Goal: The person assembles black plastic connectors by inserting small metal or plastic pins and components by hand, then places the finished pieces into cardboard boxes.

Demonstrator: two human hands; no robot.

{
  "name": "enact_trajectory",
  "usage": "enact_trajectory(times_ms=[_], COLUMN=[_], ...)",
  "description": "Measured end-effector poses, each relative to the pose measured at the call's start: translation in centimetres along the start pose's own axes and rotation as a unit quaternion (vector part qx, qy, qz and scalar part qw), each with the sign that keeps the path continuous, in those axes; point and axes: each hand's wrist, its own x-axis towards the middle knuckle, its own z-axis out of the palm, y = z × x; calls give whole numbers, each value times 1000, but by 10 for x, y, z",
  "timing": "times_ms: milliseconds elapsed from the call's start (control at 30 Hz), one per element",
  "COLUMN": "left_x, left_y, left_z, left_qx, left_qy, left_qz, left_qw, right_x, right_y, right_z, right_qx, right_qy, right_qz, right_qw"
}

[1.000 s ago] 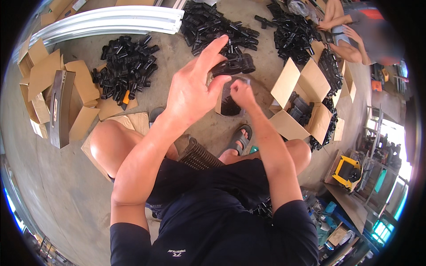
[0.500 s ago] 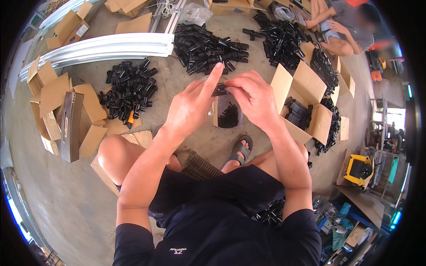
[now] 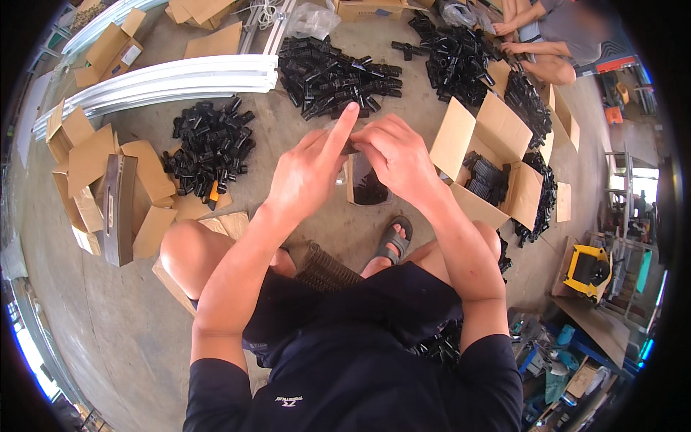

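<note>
Both hands meet in front of me around a small black part [image 3: 349, 147], mostly covered by fingers, so its exact kind cannot be made out. My left hand [image 3: 308, 171] is closed on it with the index finger stretched out and away. My right hand [image 3: 397, 153] pinches at the same part with thumb and fingertips. Below the hands on the floor stands a small open box [image 3: 350, 189] holding a heap of tiny black pieces [image 3: 371, 189]. Just beyond the hands lies a big pile of black tubular fittings [image 3: 331, 75].
More black fittings lie piled at left [image 3: 209, 147] and far right [image 3: 457, 68]. An open carton [image 3: 522, 198] with stacked black parts stands at right. White metal rails [image 3: 165, 79] and torn cartons [image 3: 90, 155] are on the left. A co-worker [image 3: 554, 36] sits at the far right.
My right hand has shifted slightly left and up, its fingers closer over the black part. The left hand stays nearly still. The co-worker's hands have moved closer together.
</note>
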Motion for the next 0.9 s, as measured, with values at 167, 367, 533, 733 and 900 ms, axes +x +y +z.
enact_trajectory(times_ms=[167, 367, 533, 733, 900], left_x=[1, -1, -3, 9, 11], left_y=[-3, -4, -3, -11, -12], left_z=[3, -6, -9, -14, -35], left_qx=[-13, -71, -358, -604, -664], left_qy=[7, 26, 64, 178, 229], left_qz=[-1, -70, -278, -320, -362], left_qw=[1000, 995, 889, 708, 613], right_x=[-2, 6, 12, -40, -74], right_y=[3, 5, 47, 125, 119], right_z=[8, -2, 5, 130, 248], right_qx=[-31, 8, 26, -245, -291], right_qy=[7, 64, 65, -317, -303], right_qz=[0, 82, 253, 132, 217], right_qw=[999, 995, 965, 907, 881])
